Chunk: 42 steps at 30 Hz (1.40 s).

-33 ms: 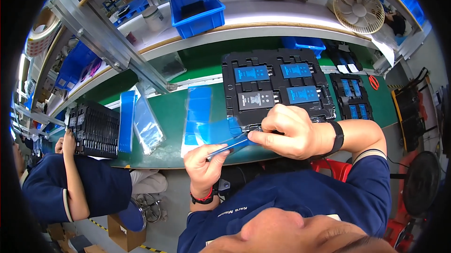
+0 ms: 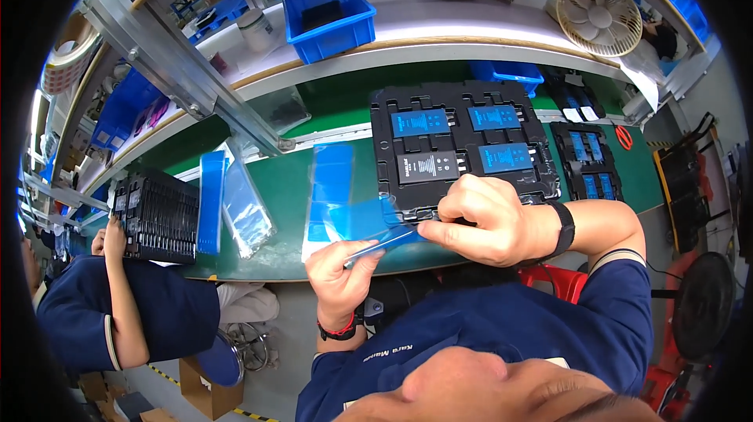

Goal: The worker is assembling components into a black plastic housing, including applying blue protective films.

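Observation:
My left hand (image 2: 343, 277) is closed, pinching a thin flat battery (image 2: 375, 246) seen edge-on, with its faces mostly hidden. A clear blue film (image 2: 365, 218) rises beside the battery and reaches toward my right hand (image 2: 478, 222). The right thumb and forefinger are closed at the battery's far right end, apparently on the film's edge. Just beyond the hands lies a black moulded tray (image 2: 463, 100). Three of its batteries look blue, one of them a blue battery (image 2: 420, 122); a black battery (image 2: 427, 168) sits at the near left.
Blue film sheets (image 2: 332, 175) and clear plastic bags (image 2: 249, 214) lie left of the tray. Further left, a co-worker's hand (image 2: 114, 240) touches stacked black trays (image 2: 161, 218). A smaller tray (image 2: 587, 159) and red scissors (image 2: 623, 137) lie right. The shelf holds a blue bin (image 2: 329, 22) and fan (image 2: 598, 16).
My right hand has shifted very slightly to the right. My left hand and the battery have hardly moved.

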{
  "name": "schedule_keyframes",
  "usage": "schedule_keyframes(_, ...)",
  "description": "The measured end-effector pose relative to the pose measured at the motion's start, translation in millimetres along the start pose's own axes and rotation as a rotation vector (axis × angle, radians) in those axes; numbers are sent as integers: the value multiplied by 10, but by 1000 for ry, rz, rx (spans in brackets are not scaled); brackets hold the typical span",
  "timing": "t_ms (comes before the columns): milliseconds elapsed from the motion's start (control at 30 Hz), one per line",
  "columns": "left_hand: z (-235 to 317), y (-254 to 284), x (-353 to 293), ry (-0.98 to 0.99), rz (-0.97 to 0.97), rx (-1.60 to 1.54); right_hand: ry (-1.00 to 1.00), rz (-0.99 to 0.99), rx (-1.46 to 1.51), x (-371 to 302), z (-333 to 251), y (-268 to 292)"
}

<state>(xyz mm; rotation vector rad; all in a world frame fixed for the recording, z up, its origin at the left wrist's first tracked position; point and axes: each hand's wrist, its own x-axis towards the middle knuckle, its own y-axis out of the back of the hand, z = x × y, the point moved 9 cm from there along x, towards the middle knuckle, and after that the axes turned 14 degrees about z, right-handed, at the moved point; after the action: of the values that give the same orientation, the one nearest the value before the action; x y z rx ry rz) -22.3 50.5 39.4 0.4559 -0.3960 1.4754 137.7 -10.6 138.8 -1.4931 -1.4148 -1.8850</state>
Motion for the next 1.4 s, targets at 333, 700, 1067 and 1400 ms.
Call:
schedule_keyframes(333, -158, 565, 77, 14, 223, -52, -1352, -167, 412, -539, 1218, -95)
schedule_keyframes(700, -327, 477, 57, 238, 238, -144, -1617, -211, 436, -1035, 1545, -323)
schedule_keyframes(1067, -379, 421, 62, 273, 222, -155, -1623, -241, 431, -1047, 1525, -328)
schedule_keyframes(1400, -384, 397, 74, 285, 224, -163, -1612, -265, 398, -1038, 1525, -333)
